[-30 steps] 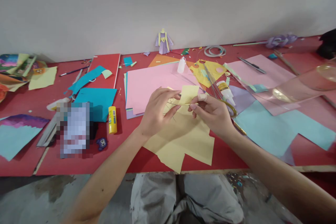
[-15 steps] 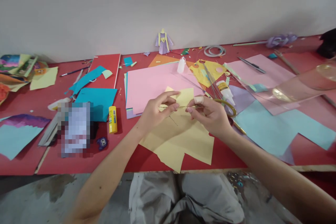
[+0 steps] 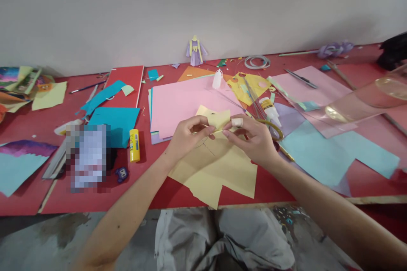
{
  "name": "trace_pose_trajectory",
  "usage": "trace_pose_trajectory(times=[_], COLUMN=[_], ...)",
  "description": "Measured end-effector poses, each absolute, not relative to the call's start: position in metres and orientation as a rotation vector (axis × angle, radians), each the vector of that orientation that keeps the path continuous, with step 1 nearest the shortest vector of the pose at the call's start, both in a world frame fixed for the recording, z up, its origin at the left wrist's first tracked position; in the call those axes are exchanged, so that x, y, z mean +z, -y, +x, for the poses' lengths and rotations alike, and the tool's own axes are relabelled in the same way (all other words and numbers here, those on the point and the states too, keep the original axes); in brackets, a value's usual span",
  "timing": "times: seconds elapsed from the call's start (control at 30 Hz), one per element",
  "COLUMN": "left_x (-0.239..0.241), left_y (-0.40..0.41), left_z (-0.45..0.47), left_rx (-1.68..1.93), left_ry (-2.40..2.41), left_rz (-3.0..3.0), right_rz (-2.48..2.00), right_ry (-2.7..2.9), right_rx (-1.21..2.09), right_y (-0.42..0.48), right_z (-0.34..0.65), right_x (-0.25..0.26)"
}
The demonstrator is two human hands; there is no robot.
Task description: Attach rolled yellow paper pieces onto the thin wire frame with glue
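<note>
Both hands pinch a small piece of pale yellow paper (image 3: 220, 119) between thumbs and fingers. My left hand (image 3: 190, 135) grips its left side. My right hand (image 3: 249, 137), with a white bandage on one finger, has the right side. Beneath them lie pale yellow paper sheets (image 3: 216, 173) with cut edges, one bearing thin drawn lines. Close by my right hand are gold-handled scissors (image 3: 276, 129), partly hidden by it. Behind the hands lies a stack of pink paper (image 3: 178, 101).
A yellow glue stick (image 3: 134, 145) stands left of my arms. White glue bottles (image 3: 217, 79) and light blue paper (image 3: 318, 152) are beyond and to the right. A clear bottle (image 3: 352, 103) lies at the right. A small paper dress figure (image 3: 196, 52) leans on the wall.
The yellow paper piece between my fingers has tilted up and shows more of its face. My hands stay close together in nearly the same place. The view has shifted slightly.
</note>
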State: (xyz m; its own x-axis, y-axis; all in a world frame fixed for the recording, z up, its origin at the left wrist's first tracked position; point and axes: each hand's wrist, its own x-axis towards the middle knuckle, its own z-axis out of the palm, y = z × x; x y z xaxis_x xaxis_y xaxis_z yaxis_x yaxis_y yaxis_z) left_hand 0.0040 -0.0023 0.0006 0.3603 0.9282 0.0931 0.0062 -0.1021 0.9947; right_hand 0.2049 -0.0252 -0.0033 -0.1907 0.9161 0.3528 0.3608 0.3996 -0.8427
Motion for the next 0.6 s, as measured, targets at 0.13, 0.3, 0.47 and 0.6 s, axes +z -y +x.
trace_pose_trajectory(times=[0.13, 0.3, 0.47, 0.6], left_x=[-0.0029, -0.0003, 0.0035, 0.0032], left_y=[0.0016, 0.0028, 0.0047, 0.0045], left_z=[0.0027, 0.0003, 0.0029, 0.0042], left_rx=[1.02, 1.032, 1.064, 1.104], left_ry=[-0.905, -0.844, -0.771, -0.811], left_rz=[1.492, 1.604, 1.695, 1.73], right_rz=[-1.117, -1.117, -1.105, -1.106], right_ry=[1.692, 1.658, 1.664, 1.628], right_rx=[0.792, 0.831, 0.823, 0.863], right_y=[0.0259, 0.0267, 0.0259, 0.0263], right_z=[0.204, 0.2032, 0.2032, 0.2038], right_x=[-0.0034, -0.0026, -0.0027, -0.0045])
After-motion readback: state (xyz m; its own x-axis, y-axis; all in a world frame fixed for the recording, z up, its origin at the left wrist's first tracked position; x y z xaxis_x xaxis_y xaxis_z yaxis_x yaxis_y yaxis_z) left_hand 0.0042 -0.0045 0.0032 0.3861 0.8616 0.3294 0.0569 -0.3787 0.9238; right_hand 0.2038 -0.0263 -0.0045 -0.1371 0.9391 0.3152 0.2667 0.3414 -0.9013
